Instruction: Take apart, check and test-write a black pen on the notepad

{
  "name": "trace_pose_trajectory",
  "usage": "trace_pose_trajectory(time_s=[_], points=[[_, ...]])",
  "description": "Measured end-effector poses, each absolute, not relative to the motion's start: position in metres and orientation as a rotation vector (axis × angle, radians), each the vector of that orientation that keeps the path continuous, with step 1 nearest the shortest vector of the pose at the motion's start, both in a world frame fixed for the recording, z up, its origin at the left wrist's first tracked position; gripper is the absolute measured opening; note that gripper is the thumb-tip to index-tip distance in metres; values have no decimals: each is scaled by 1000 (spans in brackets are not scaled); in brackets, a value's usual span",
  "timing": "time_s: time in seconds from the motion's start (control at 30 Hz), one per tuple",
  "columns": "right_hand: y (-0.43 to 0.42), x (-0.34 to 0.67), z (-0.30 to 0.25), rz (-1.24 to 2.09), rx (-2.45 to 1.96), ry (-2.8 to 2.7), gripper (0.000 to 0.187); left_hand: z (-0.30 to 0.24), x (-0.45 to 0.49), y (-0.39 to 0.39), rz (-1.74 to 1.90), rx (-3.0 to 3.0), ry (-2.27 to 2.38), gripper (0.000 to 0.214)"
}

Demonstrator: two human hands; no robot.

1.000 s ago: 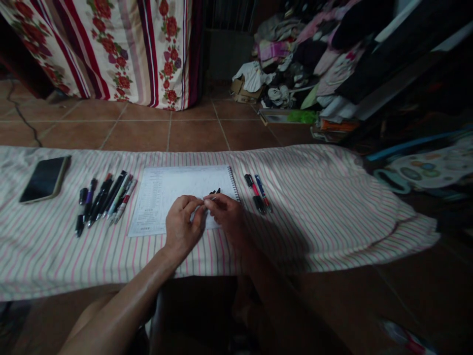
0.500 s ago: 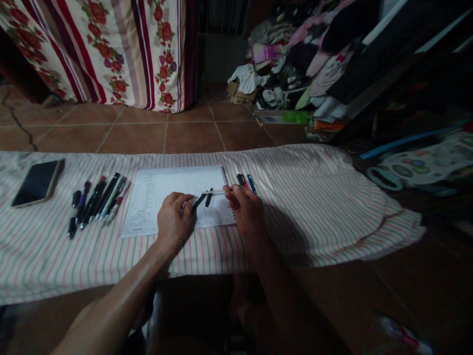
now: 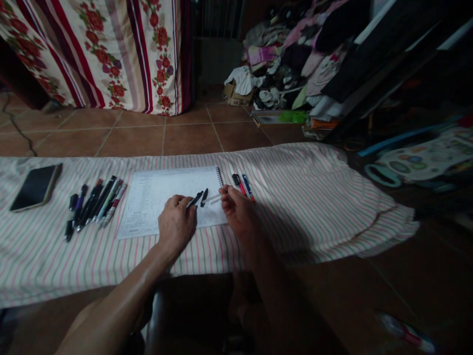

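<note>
My left hand (image 3: pixel 176 219) is closed around a slim black pen part (image 3: pixel 194 199), which sticks out past the fingertips over the spiral notebook (image 3: pixel 148 207). My right hand (image 3: pixel 236 204) pinches a thin pale pen tube (image 3: pixel 213 198) that points left across the page. Close to the tube's left end is a small black pen piece (image 3: pixel 204 196); whether they touch I cannot tell. Just beyond my right hand lie a black pen (image 3: pixel 235 179), a red pen (image 3: pixel 242 187) and a blue pen (image 3: pixel 247 183).
Several pens and markers (image 3: pixel 98 202) lie left of the notebook, with a phone (image 3: pixel 35 187) farther left. A striped cloth (image 3: pixel 303 197) covers the low table. Behind it are a floral curtain (image 3: pixel 121 59) and a heap of clothes (image 3: pixel 281 59) on the tiled floor.
The tube's left end has come away from the black part in my left hand and dipped lower. That black part now lies nearer the fingers. The view has shifted slightly.
</note>
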State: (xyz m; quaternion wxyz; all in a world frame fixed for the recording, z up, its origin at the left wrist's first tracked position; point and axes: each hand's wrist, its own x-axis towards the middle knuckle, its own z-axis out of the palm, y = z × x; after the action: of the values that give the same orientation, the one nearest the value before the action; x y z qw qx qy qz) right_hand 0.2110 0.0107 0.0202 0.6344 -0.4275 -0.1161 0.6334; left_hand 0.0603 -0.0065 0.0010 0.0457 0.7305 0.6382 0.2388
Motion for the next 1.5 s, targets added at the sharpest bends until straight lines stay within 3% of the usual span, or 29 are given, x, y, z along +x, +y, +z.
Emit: trace_pose_trajectory(time_s=[0.17,0.4,0.73,0.97,1.17,1.5], points=[[10,202,22,1425,-1003,-331,5,4,60,-7,838,2112,1889,29],[13,199,20,1275,-1001,-428,18,5,56,-3,690,2121,1959,28],[16,203,17,1318,-965,-301,7,4,61,-5,460,2277,1973,24],[18,202,16,1335,-960,-271,6,-1,48,5,886,1943,1954,25],[16,199,13,1314,-1021,-275,4,-1,35,12,1255,1483,1644,17],[18,197,10,1343,-1009,-265,6,-4,21,5,1110,1853,1856,15]])
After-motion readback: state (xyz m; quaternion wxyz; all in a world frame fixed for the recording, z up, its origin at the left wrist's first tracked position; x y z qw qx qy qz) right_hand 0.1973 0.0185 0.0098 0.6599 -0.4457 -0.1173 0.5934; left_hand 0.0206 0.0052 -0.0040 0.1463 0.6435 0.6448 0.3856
